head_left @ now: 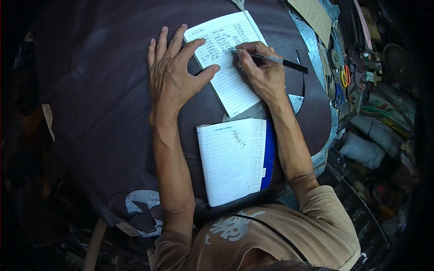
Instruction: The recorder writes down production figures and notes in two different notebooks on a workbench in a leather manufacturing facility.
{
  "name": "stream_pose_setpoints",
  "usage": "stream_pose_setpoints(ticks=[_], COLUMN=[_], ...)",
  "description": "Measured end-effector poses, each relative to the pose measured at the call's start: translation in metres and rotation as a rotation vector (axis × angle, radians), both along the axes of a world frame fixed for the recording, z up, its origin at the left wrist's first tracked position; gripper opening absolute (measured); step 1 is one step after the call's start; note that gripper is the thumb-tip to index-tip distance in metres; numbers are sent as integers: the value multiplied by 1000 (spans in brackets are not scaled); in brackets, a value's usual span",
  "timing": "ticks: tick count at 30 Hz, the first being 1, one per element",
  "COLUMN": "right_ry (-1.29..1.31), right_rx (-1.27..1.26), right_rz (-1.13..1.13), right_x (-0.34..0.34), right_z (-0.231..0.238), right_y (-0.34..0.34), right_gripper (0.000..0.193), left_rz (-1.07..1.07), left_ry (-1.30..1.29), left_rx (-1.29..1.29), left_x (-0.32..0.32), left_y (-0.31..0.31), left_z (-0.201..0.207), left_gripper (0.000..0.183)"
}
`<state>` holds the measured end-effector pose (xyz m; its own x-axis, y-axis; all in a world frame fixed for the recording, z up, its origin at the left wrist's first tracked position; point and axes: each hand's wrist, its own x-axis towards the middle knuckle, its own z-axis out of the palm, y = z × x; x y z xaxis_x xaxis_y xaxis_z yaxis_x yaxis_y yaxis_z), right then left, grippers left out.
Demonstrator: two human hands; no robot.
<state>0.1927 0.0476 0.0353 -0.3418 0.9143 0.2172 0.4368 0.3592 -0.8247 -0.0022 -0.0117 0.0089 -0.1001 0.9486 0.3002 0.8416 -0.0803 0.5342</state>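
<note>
A lined notepad (235, 90) with several rows of handwriting lies tilted on dark brown leather (104, 90). My right hand (264, 70) grips a pen (281, 61) with a black end, its tip down at the written rows. Spread out, my left hand (176, 67) rests on the leather, with its thumb and forefinger at the pad's left edge. Closer to me lies an open notebook (221, 171) with lined pages and a blue cover (268, 156); a few marks show on its page.
Cut leather scraps (144, 214) lie at the lower left edge. On the right are orange-handled scissors (346, 76), a sheet of brown card (312, 20) and wrapped rolls (364, 149). A pale strip (48, 122) sits at the far left.
</note>
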Motion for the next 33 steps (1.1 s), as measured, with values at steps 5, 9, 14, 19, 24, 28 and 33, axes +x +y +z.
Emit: stream_pose_setpoints(ticks=[5, 9, 14, 19, 24, 28, 33], right_ry=[10, -36, -14, 52, 99, 18, 41], right_rx=[-1, 11, 1, -54, -78, -30, -54], right_rz=[-12, 2, 0, -3, -28, 12, 1], right_x=[1, 1, 1, 2, 3, 3, 2], right_z=[-1, 1, 0, -3, -5, -5, -8], right_y=[0, 0, 0, -1, 0, 2, 3], right_gripper=[17, 16, 15, 16, 16, 15, 14], left_rz=[0, -2, -3, 4, -1, -13, -4], left_ry=[-2, 14, 9, -1, -7, 2, 0], left_rx=[-9, 3, 2, -5, 13, -19, 13], left_x=[0, -1, -1, 0, 1, -1, -3], left_y=[0, 1, 0, -1, 0, 0, 1], left_z=[0, -1, -2, -1, -1, -3, -1], left_gripper=[59, 59, 58, 58, 58, 60, 58])
